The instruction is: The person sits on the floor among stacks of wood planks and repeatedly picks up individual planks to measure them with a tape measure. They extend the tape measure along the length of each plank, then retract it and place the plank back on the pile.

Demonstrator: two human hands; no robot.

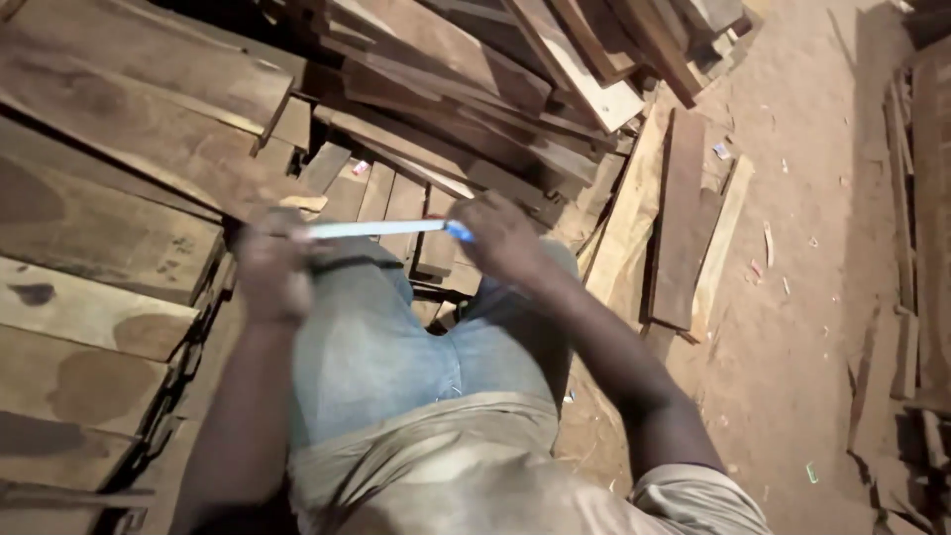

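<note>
Head view, looking down over blue jeans (386, 347) and a pale shirt hem. Left hand (272, 272) closed in a fist around the left end of a thin pale-blue strip (376, 229), blurred, likely a tape blade or slim rule; right hand (500, 236) pinching the right end, where a small bright-blue tip shows just beside the fingers. Strip stretched level between the two grips, held in the air above the knees, touching no board. Left: broad stacked planks (109, 228), brown with dark stains. Far: a jumbled pile of narrower boards (466, 89). Right of the right forearm: a few long boards (684, 218) lying flat on the sandy floor (812, 258), with small scraps scattered about. Far right edge: more timber, dim.
</note>
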